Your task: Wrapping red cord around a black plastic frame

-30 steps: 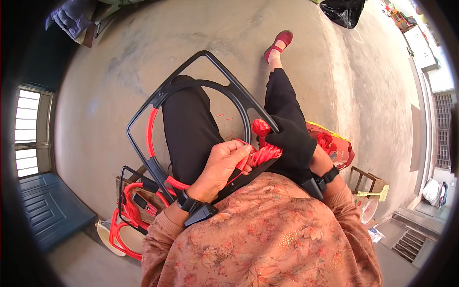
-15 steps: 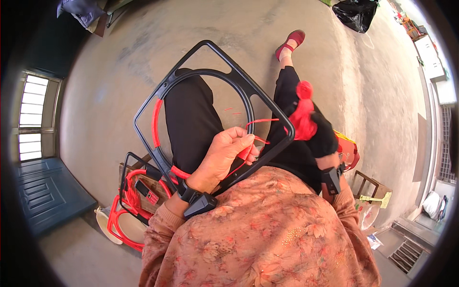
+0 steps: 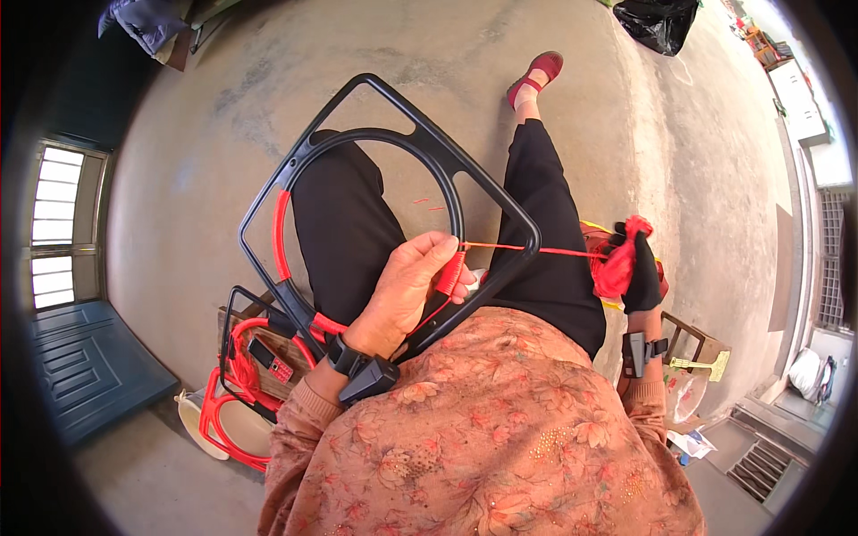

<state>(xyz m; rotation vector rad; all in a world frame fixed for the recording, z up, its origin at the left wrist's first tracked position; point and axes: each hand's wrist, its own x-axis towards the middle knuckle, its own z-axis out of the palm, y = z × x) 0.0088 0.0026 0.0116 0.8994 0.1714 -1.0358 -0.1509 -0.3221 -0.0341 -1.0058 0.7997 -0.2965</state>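
Note:
A black frame (image 3: 440,154), a round ring inside a square outline with rounded corners, leans over my thighs. My left hand (image 3: 407,286) is closed on the ring's right side, thumb and fingers pinching it at a tight red cord wrapping (image 3: 452,273). From there a red cord (image 3: 559,252) runs straight and taut to the right. My right hand (image 3: 642,284), in a black glove, is closed around a bunched red cord bundle (image 3: 615,271) out beyond my right thigh. Other stretches of the ring carry a red covering (image 3: 282,237) on the left and lower left.
At my left, a second black frame (image 3: 231,313) and red-covered rings (image 3: 210,418) lie by a red phone (image 3: 270,359) and a pale basin (image 3: 189,416). A small wooden stool (image 3: 710,347) stands at right. A black plastic bag (image 3: 659,25) lies on the far floor.
My right hand has moved outward to the right and lower with the cord bundle, drawing the cord straight. The frame and my left hand have shifted slightly left, the grip unchanged.

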